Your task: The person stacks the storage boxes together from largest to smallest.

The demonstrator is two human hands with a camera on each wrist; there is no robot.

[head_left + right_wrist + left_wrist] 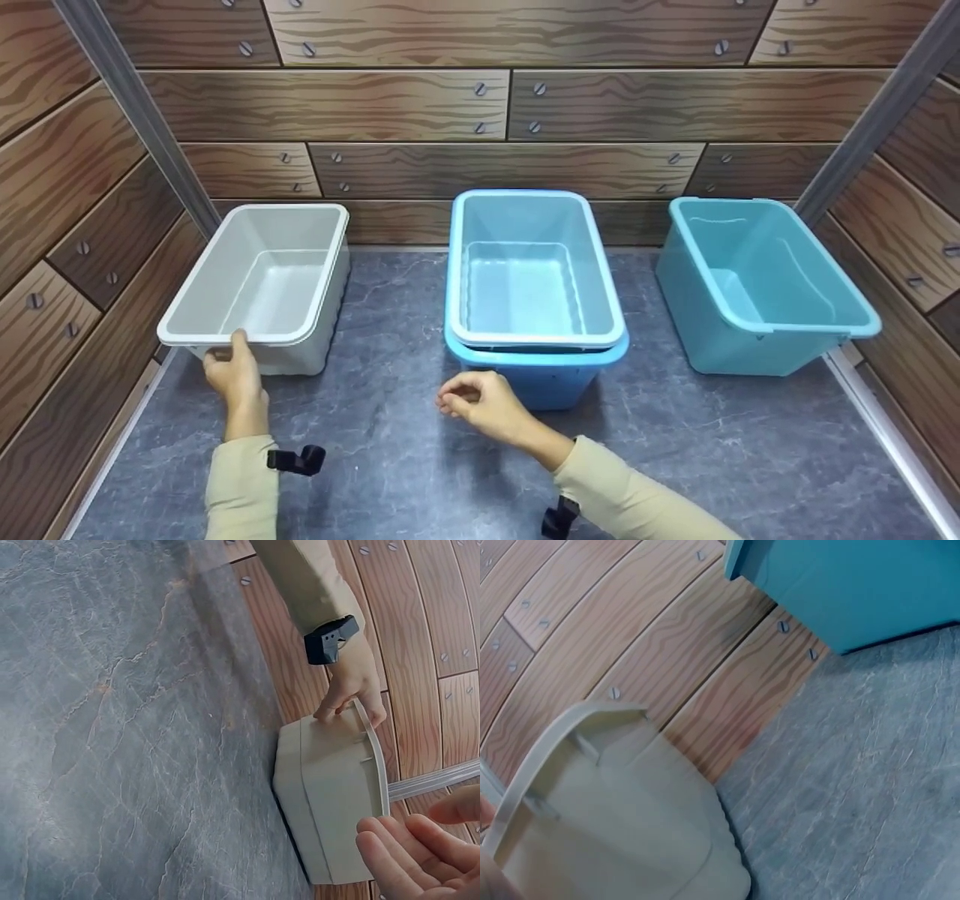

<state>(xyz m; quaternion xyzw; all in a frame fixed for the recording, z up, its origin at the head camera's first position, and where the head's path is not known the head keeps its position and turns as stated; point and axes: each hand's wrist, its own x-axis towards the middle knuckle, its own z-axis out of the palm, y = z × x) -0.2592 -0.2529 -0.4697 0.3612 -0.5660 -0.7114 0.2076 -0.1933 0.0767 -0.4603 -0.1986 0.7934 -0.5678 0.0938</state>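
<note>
- Left grip (pixel 236 375): pinching the near rim of an off-white rectangular plastic bin (pixel 307 356), thumb over the rim, fingers under it on the outer side.
- Off-white bin: directly ahead of the left grip, in contact with it; upright.
- Right grip (pixel 486 405): holds nothing, fingers loosely bent, thumb near the fingertips; well apart from the left grip, off to its right.
- Ahead of the right grip and slightly right: pale blue rectangular plastic bin (pixel 610 300), nested inside a brighter blue plastic bin (pixel 559 381), pale rim above the blue one. Blue front wall near the right grip; cannot tell if they touch.
- Far right of both grips, further forward: teal rectangular plastic bin (pixel 739 352), upright, well apart from the nested pair.
- Under both grips: dark grey marbled counter (pixel 397 450).
- Behind the bins: wood-plank-patterned wall (pixel 420 172).
- Behind each grip: beige sleeve, black wrist mount (pixel 296 460) on the left one, another on the right.
</note>
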